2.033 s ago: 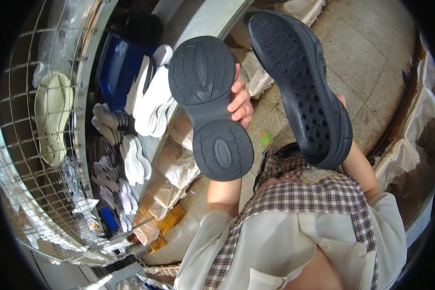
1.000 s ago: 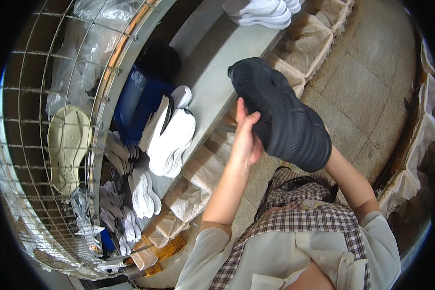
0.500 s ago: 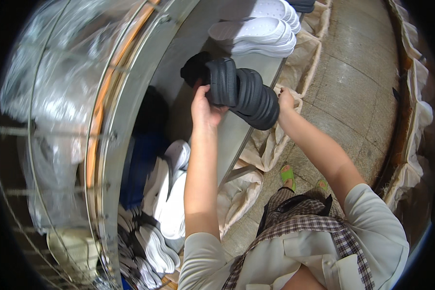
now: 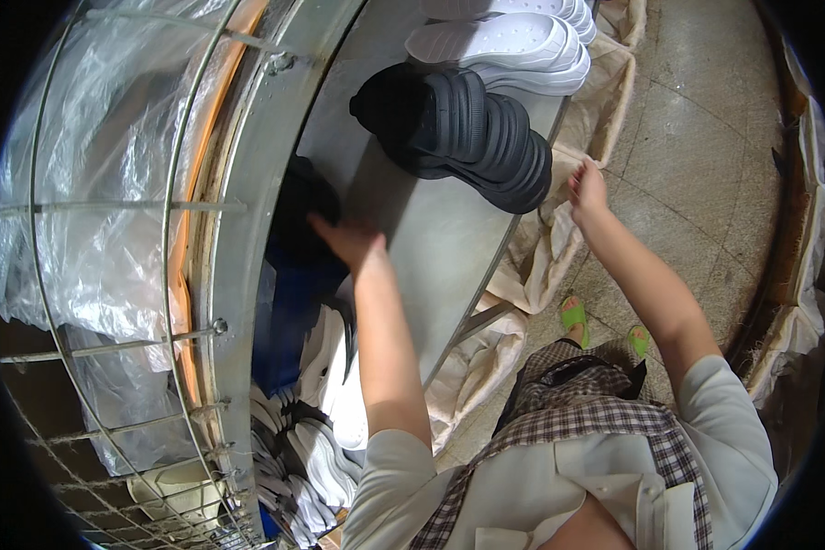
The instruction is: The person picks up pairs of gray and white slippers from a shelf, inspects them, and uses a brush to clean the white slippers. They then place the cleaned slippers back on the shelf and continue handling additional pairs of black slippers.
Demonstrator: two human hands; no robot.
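A stack of black shoe soles [image 4: 490,133] lies on the grey metal shelf [image 4: 431,238], its far end in deep shadow. Neither hand touches it. My left hand [image 4: 356,243] is a little nearer me and to the left, at the edge of a dark pile [image 4: 302,206] too shaded to make out. Its fingers look spread, with nothing visible in them. Just off the right end of the stack, my right hand [image 4: 589,191] hangs in the air over the shelf's outer side, fingers loosely bent and nothing seen between them.
White soles [image 4: 500,46] sit in stacks farther along the shelf. More white soles [image 4: 325,458] and a blue bin [image 4: 280,321] are at the near left. Cloth-lined bins [image 4: 532,266] run below the shelf edge. A wire rack [image 4: 170,206] with clear plastic stands left.
Both hands have let go of the black soles, which now rest on the shelf. My left hand moved left and nearer to the dark pile; my right drew away to the right.
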